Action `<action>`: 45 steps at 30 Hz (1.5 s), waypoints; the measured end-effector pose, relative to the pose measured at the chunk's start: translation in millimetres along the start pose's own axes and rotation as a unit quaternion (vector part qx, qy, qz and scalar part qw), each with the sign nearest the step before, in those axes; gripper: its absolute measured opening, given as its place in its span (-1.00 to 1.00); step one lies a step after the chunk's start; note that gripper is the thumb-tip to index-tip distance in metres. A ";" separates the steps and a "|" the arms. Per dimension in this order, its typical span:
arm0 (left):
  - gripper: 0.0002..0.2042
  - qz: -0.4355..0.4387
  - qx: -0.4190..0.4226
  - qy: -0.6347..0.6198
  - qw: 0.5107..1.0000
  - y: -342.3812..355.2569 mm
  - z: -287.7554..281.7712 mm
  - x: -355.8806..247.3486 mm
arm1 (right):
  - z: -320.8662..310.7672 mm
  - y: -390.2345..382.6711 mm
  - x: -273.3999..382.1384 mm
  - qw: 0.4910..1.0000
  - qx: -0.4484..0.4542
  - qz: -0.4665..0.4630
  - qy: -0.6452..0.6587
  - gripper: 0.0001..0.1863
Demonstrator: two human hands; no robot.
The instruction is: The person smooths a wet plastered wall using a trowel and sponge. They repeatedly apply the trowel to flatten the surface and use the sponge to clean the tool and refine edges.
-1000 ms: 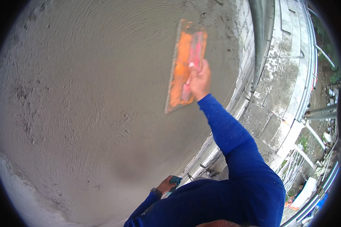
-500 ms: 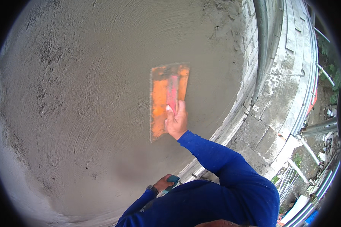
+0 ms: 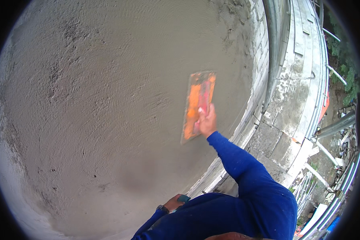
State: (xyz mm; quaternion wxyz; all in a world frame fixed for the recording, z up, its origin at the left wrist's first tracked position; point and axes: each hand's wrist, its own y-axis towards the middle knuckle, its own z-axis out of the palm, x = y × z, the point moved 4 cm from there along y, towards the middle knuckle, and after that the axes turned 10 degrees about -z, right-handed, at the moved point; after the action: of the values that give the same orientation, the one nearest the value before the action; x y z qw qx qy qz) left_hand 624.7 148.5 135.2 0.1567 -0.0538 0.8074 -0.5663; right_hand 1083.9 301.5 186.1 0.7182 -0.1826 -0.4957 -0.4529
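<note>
My right hand [image 3: 207,122] is closed around the red handle of an orange plastering float [image 3: 194,98], smeared with grey mortar. The float is over the wet grey mortar surface [image 3: 124,104], its long side running away from me. Low in the picture, close to my body, my left hand [image 3: 173,203] is closed on a small teal object [image 3: 183,198]. My sleeve and body hide part of that object, and its kind cannot be made out. Fine curved marks cover much of the mortar, with rougher patches at the left.
Along the right runs a strip of bare block edge [image 3: 261,52]. Beside it a grey metal pole [image 3: 271,52] rises past grey planks [image 3: 286,104]. Beyond the planks, metal pipes [image 3: 336,129], rubble and green plants lie lower down.
My right hand has carried the float to the right across the mortar, and the float appears narrower and more tilted. My left hand stays near my body with the teal object.
</note>
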 end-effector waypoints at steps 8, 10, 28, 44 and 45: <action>-0.49 0.028 -0.018 -0.127 0.991 14.3 -23.2 83.4 | 116.9 39.4 214.4 0.955 0.071 -0.282 -0.054 -0.73; -0.48 0.016 -0.040 -0.115 0.992 6.3 -26.9 106.1 | 96.0 79.1 188.9 0.961 -0.001 -0.277 -0.002 -0.75; -0.56 0.058 -0.043 -0.022 0.997 -21.9 -26.4 214.7 | 143.8 -48.0 203.6 0.959 -0.011 -0.271 -0.084 -0.70; -0.58 0.094 -0.026 -0.107 0.989 22.7 13.3 167.9 | 98.5 -95.1 116.2 0.986 0.089 -0.127 -0.067 -0.70; -0.58 0.090 -0.036 -0.119 0.988 23.3 17.5 166.0 | 96.1 -68.7 130.0 0.981 0.100 -0.154 -0.070 -0.72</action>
State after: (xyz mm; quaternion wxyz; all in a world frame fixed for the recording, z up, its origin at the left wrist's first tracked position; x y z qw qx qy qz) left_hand 475.4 97.1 76.2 0.3000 -0.0539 0.8045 -0.5098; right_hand 987.0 272.9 329.8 0.6184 -0.0625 -0.6096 -0.4919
